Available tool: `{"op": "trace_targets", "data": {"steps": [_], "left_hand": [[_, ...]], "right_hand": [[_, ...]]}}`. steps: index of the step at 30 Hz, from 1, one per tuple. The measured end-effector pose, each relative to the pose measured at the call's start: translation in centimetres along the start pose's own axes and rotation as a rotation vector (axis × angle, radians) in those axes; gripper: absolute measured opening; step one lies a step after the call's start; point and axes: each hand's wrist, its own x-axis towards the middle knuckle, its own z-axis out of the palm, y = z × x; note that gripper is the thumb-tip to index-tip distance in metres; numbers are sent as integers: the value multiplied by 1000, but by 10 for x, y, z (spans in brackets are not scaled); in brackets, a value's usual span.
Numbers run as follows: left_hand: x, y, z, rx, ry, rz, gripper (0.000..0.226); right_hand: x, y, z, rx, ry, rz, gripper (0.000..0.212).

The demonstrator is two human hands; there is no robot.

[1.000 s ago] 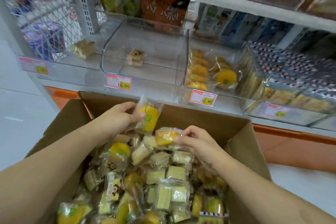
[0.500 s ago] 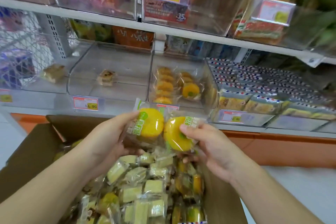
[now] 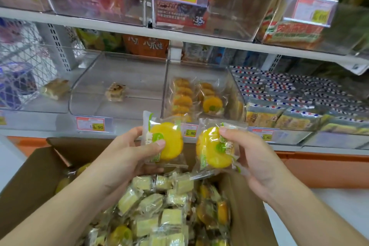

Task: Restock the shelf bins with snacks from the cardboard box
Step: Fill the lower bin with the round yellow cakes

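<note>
Right now the left hand (image 3: 127,158) pinches one yellow cake packet (image 3: 164,142) and the right hand (image 3: 251,158) pinches another packet (image 3: 213,148), both above the cardboard box (image 3: 36,181). Straight ahead and slightly up, nearer the right hand, lies the clear bin (image 3: 236,94) of matching cakes; only its low front lip and price tag (image 3: 189,131) seem to stand between.

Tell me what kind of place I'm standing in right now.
Most likely a shop's snack aisle: clear shelf bins carry price tags, and your hands hold wrapped yellow cakes over a cardboard box of stock.
</note>
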Motion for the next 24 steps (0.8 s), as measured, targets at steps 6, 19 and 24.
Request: {"op": "trace_targets", "data": {"steps": [6,19,24], "left_hand": [[3,-7,4,-75,85,-60,60],[-11,-11,44,-176,-57,-55,52],[-3,-5,36,-77,20,-36,81]], "right_hand": [[1,-4,1,200,-55,-22,39],[-24,11,33,64,-50,-144,23],[-11,0,7,-178,-107,-138,36]]}}
